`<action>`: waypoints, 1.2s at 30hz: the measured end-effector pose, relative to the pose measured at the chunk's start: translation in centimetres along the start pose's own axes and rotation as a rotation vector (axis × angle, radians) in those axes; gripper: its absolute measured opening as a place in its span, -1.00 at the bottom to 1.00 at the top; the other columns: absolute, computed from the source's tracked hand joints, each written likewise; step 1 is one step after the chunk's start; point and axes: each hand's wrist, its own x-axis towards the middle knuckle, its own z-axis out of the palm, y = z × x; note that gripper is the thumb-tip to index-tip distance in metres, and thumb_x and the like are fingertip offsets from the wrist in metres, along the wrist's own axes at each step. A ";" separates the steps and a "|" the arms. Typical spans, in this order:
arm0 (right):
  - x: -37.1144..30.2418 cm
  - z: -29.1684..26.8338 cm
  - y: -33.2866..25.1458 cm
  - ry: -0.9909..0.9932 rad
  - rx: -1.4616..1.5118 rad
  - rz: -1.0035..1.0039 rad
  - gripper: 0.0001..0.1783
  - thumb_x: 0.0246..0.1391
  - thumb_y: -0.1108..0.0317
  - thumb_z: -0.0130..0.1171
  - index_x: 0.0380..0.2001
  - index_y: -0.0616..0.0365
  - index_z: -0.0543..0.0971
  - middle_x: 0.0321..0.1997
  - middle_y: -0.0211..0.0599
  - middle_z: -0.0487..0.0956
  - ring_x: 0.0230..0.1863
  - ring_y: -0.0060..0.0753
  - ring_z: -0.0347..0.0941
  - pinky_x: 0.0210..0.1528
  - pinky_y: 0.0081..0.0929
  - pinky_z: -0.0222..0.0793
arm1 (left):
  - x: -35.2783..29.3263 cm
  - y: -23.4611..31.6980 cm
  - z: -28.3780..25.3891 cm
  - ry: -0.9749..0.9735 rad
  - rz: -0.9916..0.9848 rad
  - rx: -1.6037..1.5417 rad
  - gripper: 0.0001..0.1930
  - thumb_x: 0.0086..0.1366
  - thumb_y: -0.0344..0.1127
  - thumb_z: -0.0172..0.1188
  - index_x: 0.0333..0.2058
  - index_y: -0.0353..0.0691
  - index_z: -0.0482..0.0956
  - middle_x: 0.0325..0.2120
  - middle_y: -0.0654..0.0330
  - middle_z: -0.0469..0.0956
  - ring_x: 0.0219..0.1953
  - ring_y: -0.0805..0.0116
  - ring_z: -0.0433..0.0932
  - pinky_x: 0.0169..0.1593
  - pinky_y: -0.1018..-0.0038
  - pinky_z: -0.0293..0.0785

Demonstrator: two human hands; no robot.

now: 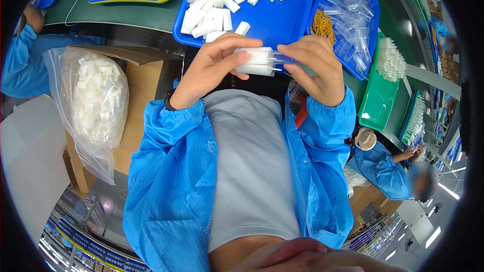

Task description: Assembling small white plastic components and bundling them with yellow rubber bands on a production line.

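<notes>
In front of my chest, my left hand (214, 68) grips a pair of white rectangular blocks (256, 56), one above the other, between thumb and fingers. My right hand (316, 68) pinches a clear plastic piece (285, 59) at the blocks' right end. Thin pale stems show between the blocks and my right fingers; whether the clear piece is seated on them I cannot tell. Just beyond my hands lies a blue tray (279, 21) with many loose white blocks (209, 12).
Right of it, another blue tray (373, 7) holds clear plastic tubes (353, 30) and yellow rubber bands (322, 26). A green tray (375, 106) bears small whitish parts (390, 60). At left, a bag of white pieces (101, 100) rests in a cardboard box (143, 88). Co-workers' blue sleeves show both sides.
</notes>
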 end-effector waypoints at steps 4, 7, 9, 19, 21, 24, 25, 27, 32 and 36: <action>-0.2 -0.3 0.5 0.027 -0.041 -0.055 -0.70 -0.25 0.40 0.36 -0.31 0.12 0.65 -0.31 -0.38 0.59 -0.23 -0.28 0.44 -0.18 -0.39 0.27 | 0.1 0.0 -1.1 0.028 -0.109 -0.343 -0.64 0.36 -0.36 -0.02 0.11 -0.25 0.41 0.02 0.02 0.44 -0.11 0.34 0.55 -0.27 0.58 0.63; -0.1 -0.1 0.3 0.041 -0.062 -0.085 -0.69 -0.27 0.40 0.38 -0.32 0.11 0.66 -0.31 -0.37 0.60 -0.23 -0.29 0.46 -0.19 -0.39 0.29 | 0.2 -1.3 -2.0 -0.006 -0.101 -0.482 -0.58 0.36 -0.31 0.00 0.16 -0.29 0.32 0.03 -0.01 0.44 -0.13 0.30 0.57 -0.24 0.56 0.63; -0.1 0.4 0.2 0.067 -0.029 -0.109 -0.69 -0.28 0.40 0.39 -0.33 0.12 0.66 -0.30 -0.37 0.60 -0.25 -0.29 0.47 -0.21 -0.40 0.30 | 0.2 -2.8 -2.3 -0.199 -0.054 -0.832 -0.55 0.35 -0.26 0.05 0.16 -0.28 0.32 0.02 0.01 0.44 -0.11 0.30 0.56 -0.25 0.55 0.64; 0.2 2.4 -0.1 0.139 0.109 -0.215 -0.64 -0.32 0.41 0.40 -0.30 0.16 0.66 -0.27 -0.32 0.61 -0.28 -0.30 0.50 -0.34 -0.46 0.38 | 0.1 -4.3 -0.4 -0.238 -0.224 -0.939 -0.64 0.37 -0.11 0.02 0.02 -0.20 0.41 -0.27 0.21 0.52 -0.38 0.50 0.52 -0.56 0.69 0.41; 0.1 2.6 -0.1 0.138 0.047 -0.193 -0.65 -0.29 0.38 0.39 -0.29 0.15 0.66 -0.24 -0.32 0.61 -0.25 -0.28 0.50 -0.30 -0.43 0.38 | 0.1 -3.5 -0.3 -0.163 -0.249 -0.840 -0.64 0.38 -0.09 -0.01 0.02 -0.20 0.40 -0.29 0.21 0.52 -0.41 0.48 0.53 -0.57 0.66 0.43; 0.5 1.9 0.4 0.067 0.052 -0.178 -0.67 -0.17 0.32 0.33 -0.25 0.13 0.65 -0.20 -0.30 0.61 -0.19 -0.26 0.49 -0.22 -0.36 0.37 | 0.0 -3.3 -0.5 -0.109 -0.238 -0.752 -0.59 0.40 0.01 -0.10 -0.01 -0.18 0.37 -0.18 0.12 0.49 -0.41 0.33 0.57 -0.54 0.57 0.55; 0.7 1.6 0.6 0.004 0.127 -0.184 -0.69 -0.09 0.27 0.29 -0.23 0.12 0.64 -0.17 -0.29 0.61 -0.16 -0.25 0.49 -0.16 -0.32 0.35 | 0.0 -3.1 -0.5 -0.085 -0.237 -0.753 -0.58 0.39 0.04 -0.11 -0.04 -0.18 0.38 -0.11 0.08 0.47 -0.39 0.28 0.58 -0.52 0.56 0.57; 0.2 0.9 1.2 -0.028 0.190 -0.170 -0.72 0.05 0.25 0.17 -0.17 0.12 0.63 -0.15 -0.24 0.61 -0.11 -0.19 0.49 -0.09 -0.26 0.32 | -0.1 -3.5 -0.9 -0.178 -0.110 -0.722 -0.61 0.34 0.08 -0.02 -0.18 -0.16 0.38 0.02 -0.01 0.36 -0.31 0.18 0.60 -0.49 0.53 0.60; -2.4 -1.9 5.0 0.311 -0.406 0.255 -0.75 -0.13 0.43 0.29 -0.28 0.13 0.62 -0.34 -0.18 0.58 -0.26 -0.09 0.45 -0.17 -0.23 0.32 | -0.2 -1.6 -0.9 -0.101 -0.089 -0.463 -0.61 0.20 -0.15 0.24 -0.08 -0.13 0.33 -0.04 0.08 0.40 -0.21 0.25 0.58 -0.39 0.59 0.55; -6.1 -3.6 9.4 0.250 -0.785 0.462 -0.72 -0.21 0.36 0.36 -0.32 0.03 0.60 -0.32 -0.25 0.54 -0.19 -0.13 0.39 -0.14 -0.23 0.28 | -0.2 -1.6 -0.9 -0.050 -0.094 -0.459 -0.51 0.15 -0.26 0.28 0.01 -0.14 0.29 -0.05 0.13 0.42 -0.13 0.35 0.53 -0.33 0.60 0.52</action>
